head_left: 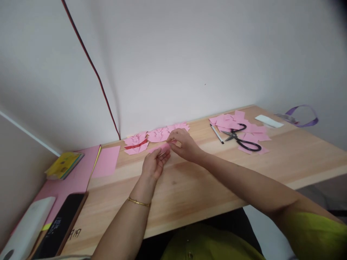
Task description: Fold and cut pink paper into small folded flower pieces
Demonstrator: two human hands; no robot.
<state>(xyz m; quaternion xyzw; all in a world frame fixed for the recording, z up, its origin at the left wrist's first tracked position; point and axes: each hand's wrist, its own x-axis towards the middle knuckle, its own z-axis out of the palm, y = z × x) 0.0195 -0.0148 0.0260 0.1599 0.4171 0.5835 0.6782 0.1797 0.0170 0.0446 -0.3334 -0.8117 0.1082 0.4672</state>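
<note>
A small piece of pink paper (163, 147) is held between my two hands above the wooden table. My left hand (155, 162) pinches its lower left side, thumb on top and fingers curled beneath. At its upper right end, my right hand (184, 145) grips the paper between thumb and forefinger. Just behind them, along the wall, lies a row of pink paper cutouts (157, 135) with jagged edges. A red strip (137, 144) crosses the leftmost ones.
Black-handled scissors (235, 136) and a pen (217, 133) lie by pink scraps (226, 121) on the right. A white strip (269, 121) is farther right. On the left are pink sheets (106, 162), a yellow packet (63, 165), a black phone-like device (61, 225) and a white device (29, 227).
</note>
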